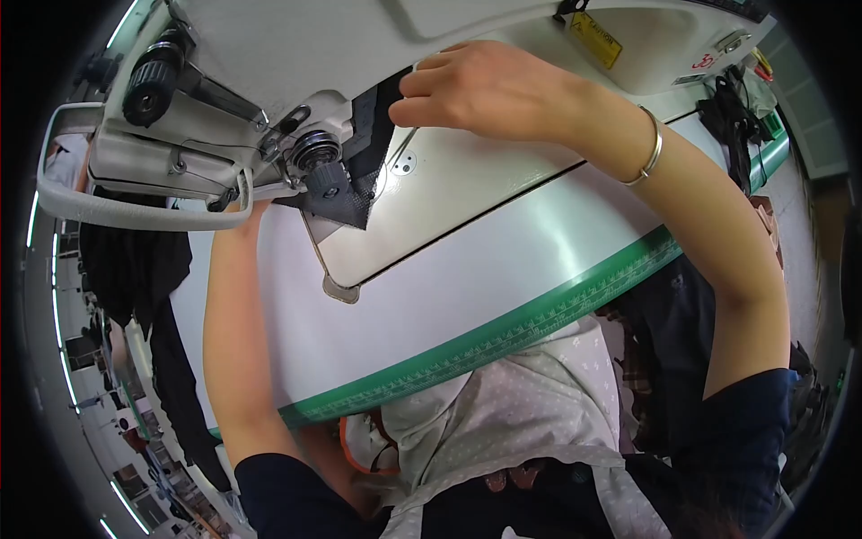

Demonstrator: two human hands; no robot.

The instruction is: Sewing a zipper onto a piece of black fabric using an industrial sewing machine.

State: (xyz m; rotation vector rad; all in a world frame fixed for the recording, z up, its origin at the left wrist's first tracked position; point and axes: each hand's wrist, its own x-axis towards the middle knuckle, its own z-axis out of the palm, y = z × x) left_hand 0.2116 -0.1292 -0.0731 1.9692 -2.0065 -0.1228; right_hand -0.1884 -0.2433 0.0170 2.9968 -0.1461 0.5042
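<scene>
While the right hand (485, 90) pinches dark textured fabric (359, 180) with curled fingers beneath the sewing machine (269, 54), on the smooth white worktop (503, 269), the left hand is hidden behind it, grip indeterminable.

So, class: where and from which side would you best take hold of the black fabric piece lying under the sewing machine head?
Probably pinch the black fabric piece at its far edge, from the right, where the right hand already touches it; the near pointed corner lies flat under the machine's metal knob.
</scene>
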